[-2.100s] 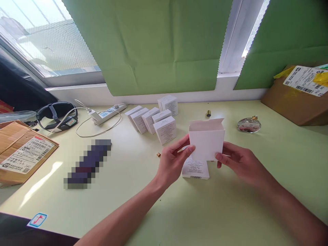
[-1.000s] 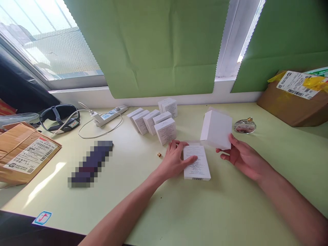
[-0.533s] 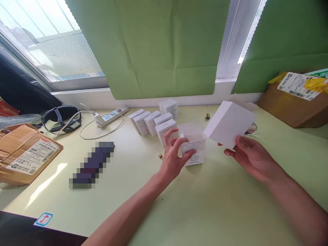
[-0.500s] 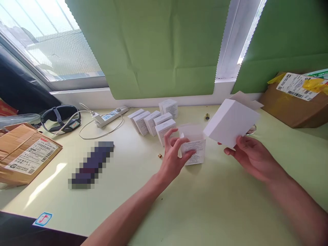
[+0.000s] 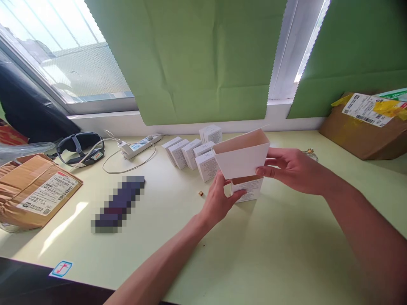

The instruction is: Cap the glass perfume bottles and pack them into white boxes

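My right hand grips a plain white inner carton, open end up, held right above a printed white box that stands on the pale green table. My left hand holds that printed box by its left side, thumb on the front. The carton's lower end sits at or just inside the box's open top. A row of several closed white boxes stands just behind my left hand.
A glass bottle is partly hidden behind my right hand. A small gold bit lies left of the box. A power strip, a head strap and a brown parcel are at left; another parcel at far right.
My left hand stood the printed box upright from lying flat. My right hand swung the white carton from the right to just over the box's open top.
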